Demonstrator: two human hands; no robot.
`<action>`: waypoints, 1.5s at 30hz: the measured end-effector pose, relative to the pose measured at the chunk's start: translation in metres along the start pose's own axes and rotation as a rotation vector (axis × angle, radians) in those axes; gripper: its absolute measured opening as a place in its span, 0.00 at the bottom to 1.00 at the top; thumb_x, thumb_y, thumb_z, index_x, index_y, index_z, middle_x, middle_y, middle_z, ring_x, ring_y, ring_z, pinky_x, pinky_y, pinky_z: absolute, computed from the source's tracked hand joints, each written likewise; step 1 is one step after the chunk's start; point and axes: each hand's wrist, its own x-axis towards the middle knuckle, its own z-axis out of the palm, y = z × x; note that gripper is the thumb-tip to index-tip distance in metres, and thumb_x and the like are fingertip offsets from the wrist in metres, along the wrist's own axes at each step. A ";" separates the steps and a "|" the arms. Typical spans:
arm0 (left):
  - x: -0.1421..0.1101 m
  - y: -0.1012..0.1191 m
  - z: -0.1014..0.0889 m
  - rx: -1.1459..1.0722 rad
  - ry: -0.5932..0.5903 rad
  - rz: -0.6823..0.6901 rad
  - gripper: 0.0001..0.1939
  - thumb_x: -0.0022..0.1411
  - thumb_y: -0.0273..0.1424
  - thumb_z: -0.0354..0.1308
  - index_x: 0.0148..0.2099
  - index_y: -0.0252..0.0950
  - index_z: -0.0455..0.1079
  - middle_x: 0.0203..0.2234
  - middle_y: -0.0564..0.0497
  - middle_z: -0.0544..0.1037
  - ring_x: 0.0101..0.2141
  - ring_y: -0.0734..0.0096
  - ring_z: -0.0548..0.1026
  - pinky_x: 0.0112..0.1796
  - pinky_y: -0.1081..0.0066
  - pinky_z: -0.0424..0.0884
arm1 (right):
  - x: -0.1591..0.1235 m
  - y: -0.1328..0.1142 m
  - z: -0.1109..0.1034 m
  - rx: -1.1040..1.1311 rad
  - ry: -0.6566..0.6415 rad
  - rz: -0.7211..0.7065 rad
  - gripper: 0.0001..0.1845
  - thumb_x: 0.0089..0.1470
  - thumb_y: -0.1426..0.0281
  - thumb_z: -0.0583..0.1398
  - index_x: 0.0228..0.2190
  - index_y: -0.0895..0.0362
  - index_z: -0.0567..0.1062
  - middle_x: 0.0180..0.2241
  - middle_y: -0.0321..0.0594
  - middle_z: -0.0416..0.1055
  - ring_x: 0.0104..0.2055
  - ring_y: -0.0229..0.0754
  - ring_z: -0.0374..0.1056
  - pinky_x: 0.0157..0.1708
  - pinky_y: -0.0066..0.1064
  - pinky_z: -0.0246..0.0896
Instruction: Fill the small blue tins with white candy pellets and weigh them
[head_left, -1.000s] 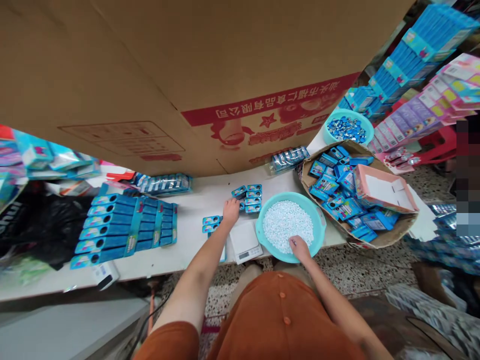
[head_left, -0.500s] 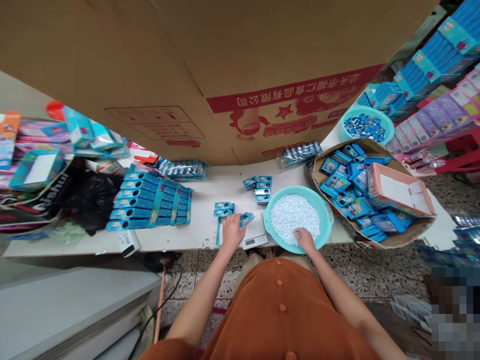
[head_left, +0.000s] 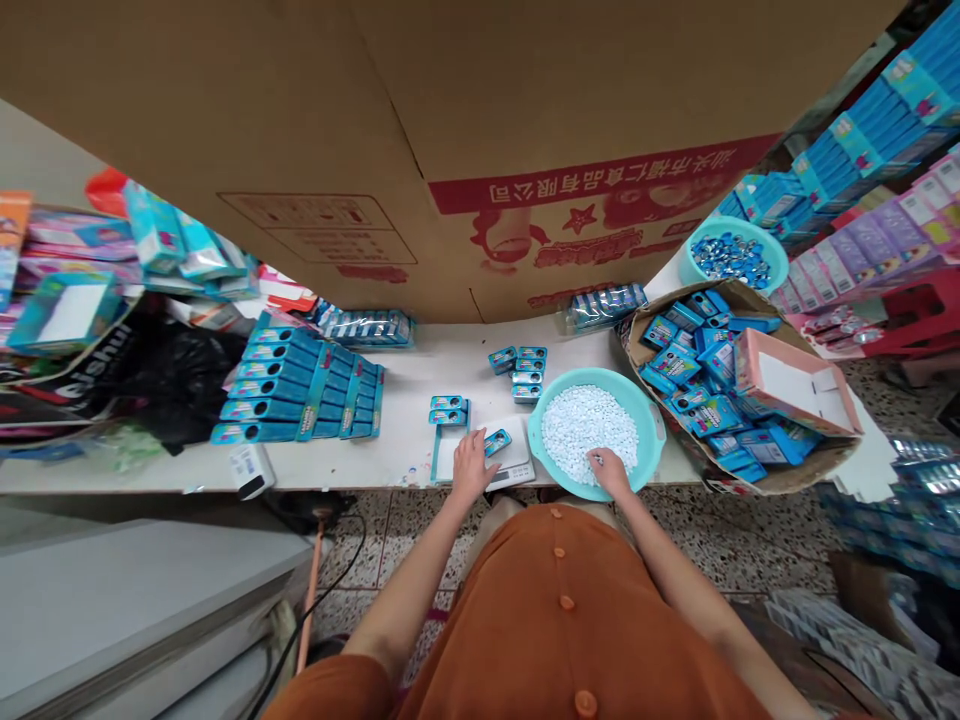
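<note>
My left hand (head_left: pixel 470 468) is at the white digital scale (head_left: pixel 515 462), thumb and fingers apart. A small blue box with a round dark window (head_left: pixel 496 443) lies on the scale, right at those fingertips. Over the turquoise basin (head_left: pixel 650 470), my right hand (head_left: pixel 611 472) has its fingers pinched together at the small white pellets (head_left: pixel 577 425). Something small and dark shows at these fingertips, too small to name. Left of the scale, two blue boxes (head_left: pixel 448 409) sit at the back of an open blue-edged tray (head_left: pixel 442 462).
Several small blue boxes (head_left: pixel 528 378) stand behind the scale. Stacked blue display packs (head_left: pixel 300 385) are to the left. An open carton of blue boxes (head_left: pixel 705 370) stands at right, with a second turquoise basin (head_left: pixel 776 270) behind. A large cardboard box (head_left: pixel 450 120) blocks the back.
My left hand has tilted the small blue box down onto the scale and its fingers have loosened. The right hand stays at the pellets, almost in place. The view has shifted slightly.
</note>
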 end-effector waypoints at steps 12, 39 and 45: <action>-0.128 -0.052 0.035 -0.141 0.021 -0.253 0.27 0.56 0.36 0.54 0.56 0.32 0.56 0.48 0.39 0.67 0.51 0.54 0.64 0.52 0.55 0.63 | 0.005 -0.002 0.018 -0.036 -0.042 0.003 0.12 0.51 0.70 0.53 0.31 0.57 0.76 0.36 0.44 0.74 0.41 0.43 0.68 0.45 0.33 0.59; 0.012 -0.015 -0.001 -0.503 -0.072 -0.037 0.17 0.57 0.31 0.54 0.50 0.40 0.62 0.45 0.48 0.71 0.46 0.63 0.70 0.46 0.64 0.68 | -0.011 -0.009 0.009 -0.083 0.026 0.043 0.14 0.51 0.69 0.52 0.34 0.58 0.76 0.38 0.44 0.74 0.43 0.43 0.67 0.47 0.32 0.58; 0.011 0.051 -0.076 -0.533 0.154 0.267 0.19 0.59 0.33 0.54 0.53 0.41 0.62 0.46 0.46 0.70 0.49 0.63 0.67 0.50 0.62 0.64 | -0.013 -0.001 0.010 -0.025 0.097 0.062 0.14 0.51 0.69 0.52 0.34 0.59 0.76 0.38 0.45 0.73 0.43 0.44 0.67 0.47 0.33 0.58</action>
